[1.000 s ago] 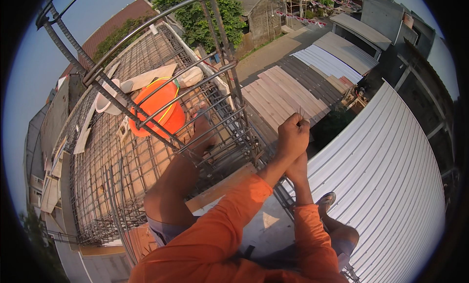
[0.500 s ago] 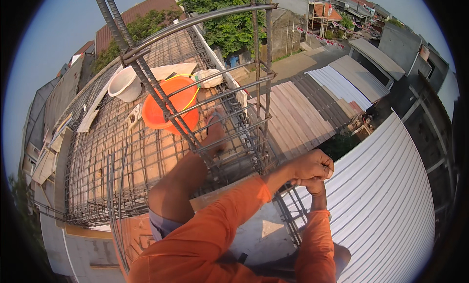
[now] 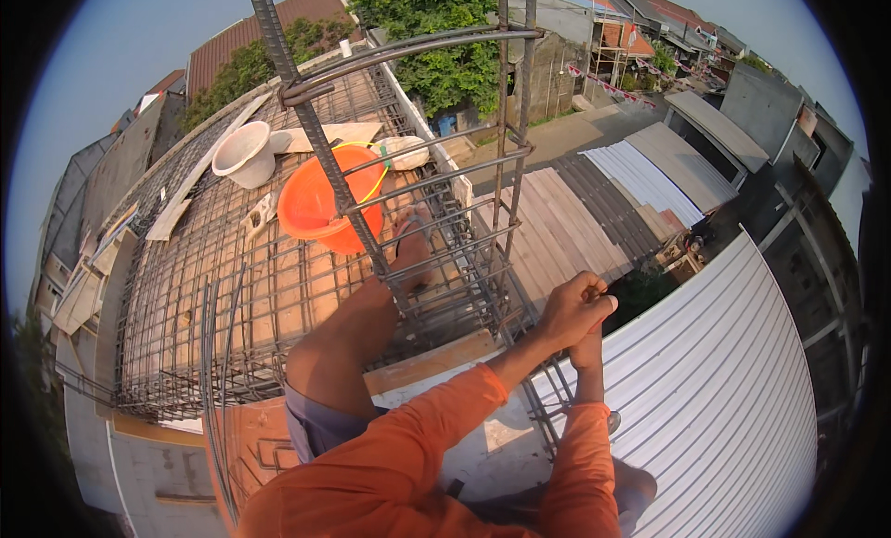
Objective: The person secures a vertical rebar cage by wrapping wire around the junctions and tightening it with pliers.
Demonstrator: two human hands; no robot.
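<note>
My left hand (image 3: 568, 313) and my right hand (image 3: 587, 350) are pressed together in front of me, above the edge of a white corrugated roof (image 3: 705, 380). The left covers much of the right. Fingers on both are curled; whatever they pinch, if anything, is hidden or too small to make out. Just left of my hands rises an upright cage of steel rebar (image 3: 320, 139) with bent rebar stirrups (image 3: 418, 46) around it. Its lower bars run down beside my forearms. A round watch-like object (image 3: 613, 421) sits at my right wrist.
Beyond my bent left leg (image 3: 339, 343), an orange tub (image 3: 311, 204) with a yellow handle, a white bucket (image 3: 246, 157) and a pale sack-like bundle (image 3: 405, 153) rest on a rebar mesh (image 3: 176, 306) over boards. A street (image 3: 557, 134) lies far below at right.
Both hands have shifted slightly up and left, still together, with the right now more upright beneath the left. The view has tilted a little, so the rebar cage appears shifted.
</note>
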